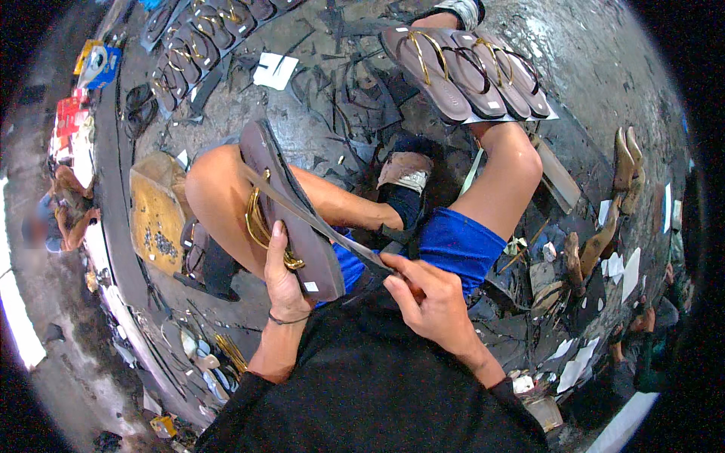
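My left hand [283, 287] grips a brown flip-flop sandal [308, 253] near its heel, thumb against the side. The sandal is tilted over my bent left leg and has gold thong straps [253, 219]. Along its sole runs a thin dark strip [306, 215], stretched from the toe half toward my right hand [434, 302]. That hand is closed, its thumb and forefinger pinching the strip's end just beyond the heel. Whether the strip is joined to the sandal's edge I cannot tell.
Several strapped sandals [472, 79] rest on a sheet by my right knee. More sandals [200, 49] line the far left. A yellowish tray [137, 185] of small dark bits stands left; wooden foot forms [625, 162] lie right. Dark scraps litter the floor. Another person [68, 215] is at far left.
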Motion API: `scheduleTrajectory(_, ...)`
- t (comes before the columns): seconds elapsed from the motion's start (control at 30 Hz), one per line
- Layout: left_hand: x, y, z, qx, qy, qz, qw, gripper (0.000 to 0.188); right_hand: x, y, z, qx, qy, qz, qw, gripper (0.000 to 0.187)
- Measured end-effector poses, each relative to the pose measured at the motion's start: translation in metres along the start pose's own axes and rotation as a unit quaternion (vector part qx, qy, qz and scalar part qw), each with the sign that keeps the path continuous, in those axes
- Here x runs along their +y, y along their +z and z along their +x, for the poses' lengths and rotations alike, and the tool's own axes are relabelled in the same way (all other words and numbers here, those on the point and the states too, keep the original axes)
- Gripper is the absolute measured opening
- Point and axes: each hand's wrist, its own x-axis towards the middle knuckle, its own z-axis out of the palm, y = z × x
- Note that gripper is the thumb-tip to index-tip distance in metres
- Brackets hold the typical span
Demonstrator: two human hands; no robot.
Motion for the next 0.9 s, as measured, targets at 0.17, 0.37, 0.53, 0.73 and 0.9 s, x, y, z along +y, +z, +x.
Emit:
scheduleTrajectory(0.17, 0.001, -0.003, 0.000, 0.044, -0.013, 0.031, 0.998, 0.038, 0.006, 0.023, 0.038, -0.001, -0.015, 0.003, 1.000, 0.028)
scheduleTrajectory(0.37, 0.008, 0.010, -0.001, 0.079, -0.025, 0.015, 0.996, 0.039, 0.028, 0.070, 0.078, 0.145, -0.169, -0.038, 0.974, 0.033)
scheduleTrajectory(0.53, 0.008, 0.024, -0.002, 0.103, -0.037, -0.016, 0.994, 0.041, 0.024, 0.078, 0.111, 0.109, -0.176, -0.113, 0.972, 0.039)
scheduleTrajectory(0.73, 0.008, 0.016, -0.007, 0.046, -0.036, -0.005, 0.998, 0.040, 0.004, 0.087, 0.173, 0.149, -0.165, -0.071, 0.972, 0.029)
scheduleTrajectory(0.9, -0.008, -0.023, -0.021, -0.002, 0.009, 0.107, 0.994, 0.037, 0.005, 0.059, 0.207, 0.103, 0.026, 0.010, 0.994, 0.038)
